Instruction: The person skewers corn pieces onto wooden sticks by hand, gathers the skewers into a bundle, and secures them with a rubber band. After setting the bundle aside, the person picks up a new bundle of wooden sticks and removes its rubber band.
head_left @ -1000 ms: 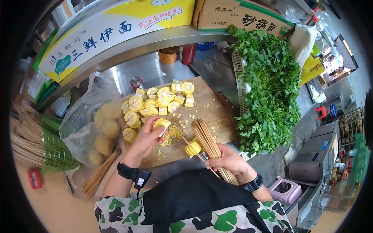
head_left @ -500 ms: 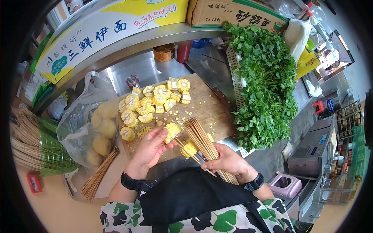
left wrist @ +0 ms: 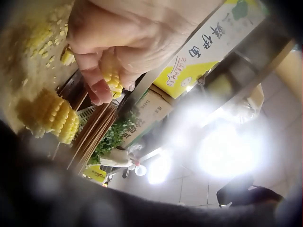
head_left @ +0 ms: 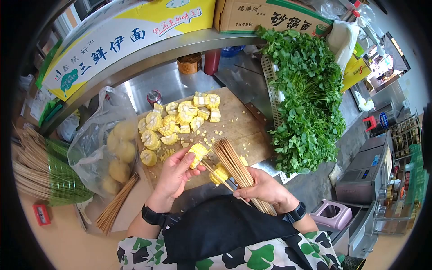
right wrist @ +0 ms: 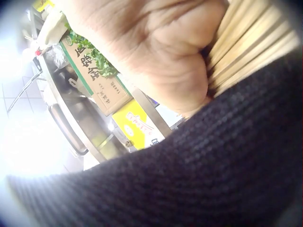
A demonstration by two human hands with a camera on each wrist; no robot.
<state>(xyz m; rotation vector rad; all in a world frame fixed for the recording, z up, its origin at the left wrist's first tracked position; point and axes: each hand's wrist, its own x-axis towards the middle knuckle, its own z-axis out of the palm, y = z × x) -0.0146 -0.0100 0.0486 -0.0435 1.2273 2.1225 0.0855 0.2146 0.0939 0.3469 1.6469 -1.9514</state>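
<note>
Nearest, a black apron is covering the person's front. The right hand is gripping a bundle of skewers, its fingers curling round the sticks. At least 1 loose skewer is slanting from this hand towards the left hand, which is pinching a piece of corn between curled fingers and thumb. The skewer is meeting the corn's lower edge, though I cannot tell whether its tip is inside. A 2nd corn piece is showing just beside the bundle.

Beyond the hands, a wooden board is bearing loose kernels and a heap of cut corn. A clear plastic bag is lying to its left; leafy greens are filling a white basket to its right. Farther back, 2 printed boxes are standing on a metal shelf.
</note>
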